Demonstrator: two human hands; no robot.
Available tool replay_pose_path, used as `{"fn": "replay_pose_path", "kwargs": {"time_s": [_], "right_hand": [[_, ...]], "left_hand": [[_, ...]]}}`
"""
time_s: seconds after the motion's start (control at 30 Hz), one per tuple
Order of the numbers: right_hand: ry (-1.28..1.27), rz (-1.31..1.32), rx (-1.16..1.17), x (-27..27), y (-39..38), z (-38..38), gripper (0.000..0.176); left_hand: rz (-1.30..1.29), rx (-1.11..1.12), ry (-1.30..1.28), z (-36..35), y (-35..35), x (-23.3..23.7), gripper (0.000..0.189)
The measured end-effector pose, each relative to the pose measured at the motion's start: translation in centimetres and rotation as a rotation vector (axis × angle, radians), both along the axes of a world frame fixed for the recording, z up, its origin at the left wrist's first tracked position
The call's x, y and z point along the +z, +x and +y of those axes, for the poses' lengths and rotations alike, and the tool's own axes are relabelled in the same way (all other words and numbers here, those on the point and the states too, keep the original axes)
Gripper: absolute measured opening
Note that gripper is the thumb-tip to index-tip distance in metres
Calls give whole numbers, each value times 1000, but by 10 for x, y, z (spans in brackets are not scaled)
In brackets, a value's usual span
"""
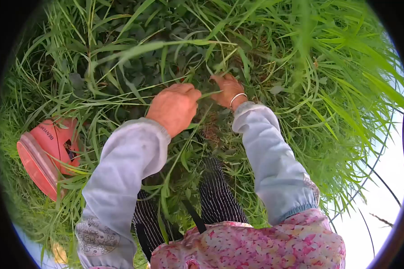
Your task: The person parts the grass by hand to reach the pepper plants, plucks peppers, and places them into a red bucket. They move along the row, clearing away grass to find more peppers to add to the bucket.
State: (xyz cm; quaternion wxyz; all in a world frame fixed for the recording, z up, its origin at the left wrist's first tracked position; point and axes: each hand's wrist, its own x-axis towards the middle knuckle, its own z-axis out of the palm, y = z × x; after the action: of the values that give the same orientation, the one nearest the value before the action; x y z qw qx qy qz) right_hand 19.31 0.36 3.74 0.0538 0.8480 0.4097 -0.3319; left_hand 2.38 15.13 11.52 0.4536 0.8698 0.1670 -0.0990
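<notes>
Long, ribbon-like grass (345, 49) grows thick around both hands. The left hand (174, 108) is curled, a narrow blade beside its fingertips; whether it pinches this I cannot tell. The right hand (229, 91), ringed by a smooth bracelet (234, 98), has its fingers apart. Arching stems cross ahead. Near the grass's left edge, a reddish-pink container (45, 154) tilts, partly screened.

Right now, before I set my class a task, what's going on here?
A person leans over thick grass. The left hand is curled shut, apparently around a grass blade; the right hand reaches in close beside it, its grip unclear. A red container rests tilted in the grass at the picture's left.
</notes>
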Motion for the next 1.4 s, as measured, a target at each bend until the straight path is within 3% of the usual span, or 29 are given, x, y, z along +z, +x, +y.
{"fn": "replay_pose_path", "kwargs": {"time_s": [0.1,0.2,0.27,0.3,0.47,0.5,0.57,0.63,0.73,0.83,0.93,0.97,1.07,1.1,1.13,1.23,1.33,1.4], "right_hand": [[-264,81,-61,-15,23,-44,67],[-503,108,52,-3,15,-64,65],[-469,104,55,-13,3,-89,61],[-460,109,46,-18,0,-98,59],[-375,131,-19,-37,-11,-118,56],[-325,120,-38,-37,-14,-120,56],[-224,118,-47,-31,-19,-122,55],[-139,112,-52,-33,-27,-125,54],[-101,137,-53,-39,-27,-127,56],[-65,114,-46,-43,-30,-123,53],[-107,115,-4,-46,-33,-118,57],[-118,111,19,-47,-31,-114,59],[-112,98,81,-30,-31,-96,58],[-14,193,-54,-50,-33,-109,60],[88,290,-185,-55,-33,-107,61],[15,110,212,-34,-30,-88,64],[115,145,346,-49,-32,-85,64],[190,359,271,-56,-32,-75,57]], "left_hand": [[279,-203,34,-33,22,-30,31],[353,-297,78,-66,10,-57,37],[321,-442,95,-86,-15,-92,39],[415,-438,33,-89,-14,-96,43],[393,-523,-23,-76,5,-98,50],[228,-469,-33,-85,-6,-142,48],[-9,-432,96,-86,0,-178,42],[-157,-474,374,-68,44,-136,36],[-51,-365,668,-59,61,-168,39],[544,-691,575,-44,68,-160,35],[508,-639,626,-50,38,-144,31],[314,-583,839,-58,9,-158,32],[472,-269,501,-65,-37,-176,33],[523,-200,431,-67,-44,-178,34],[519,-264,457,-66,-48,-173,34],[490,-387,480,-67,-55,-168,36],[423,-379,447,-63,-62,-169,38],[397,-366,407,-61,-69,-168,38]]}}
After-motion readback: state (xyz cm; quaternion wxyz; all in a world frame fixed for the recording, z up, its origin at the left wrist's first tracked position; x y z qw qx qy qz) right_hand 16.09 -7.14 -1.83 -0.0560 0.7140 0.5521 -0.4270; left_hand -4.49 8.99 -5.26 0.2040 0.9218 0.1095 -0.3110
